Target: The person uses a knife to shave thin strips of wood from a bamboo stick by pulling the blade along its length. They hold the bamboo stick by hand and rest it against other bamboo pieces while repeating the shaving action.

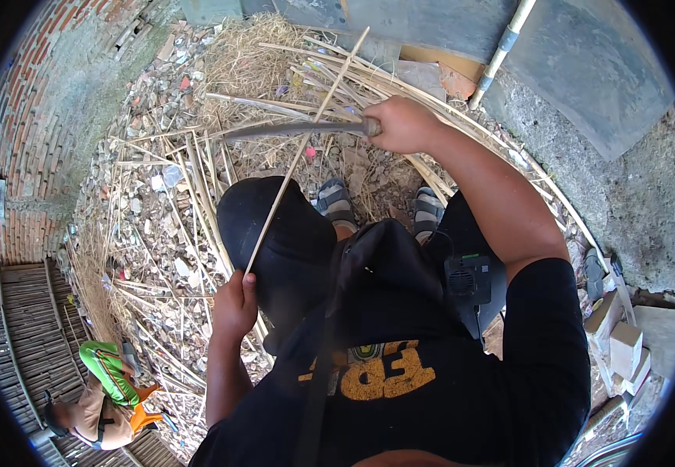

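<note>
In my right hand (401,124) is the handle of a machete (283,129), its long dark blade pointing left. My left hand (236,300) grips the lower end of a thin bamboo strip (287,183), which slants up and away over my left knee. Blade and strip cross in front of my knees; whether they touch I cannot tell. The strip's far end rises past the blade, above a pile of split bamboo (368,74).
More bamboo strips (197,175) lie on the rubble-strewn ground to my left. Dry straw (252,62) is heaped ahead. A pole (501,54) leans at the grey wall. Pale blocks (627,350) stand at right. Another person (104,405) sits at lower left by a bamboo screen (22,327).
</note>
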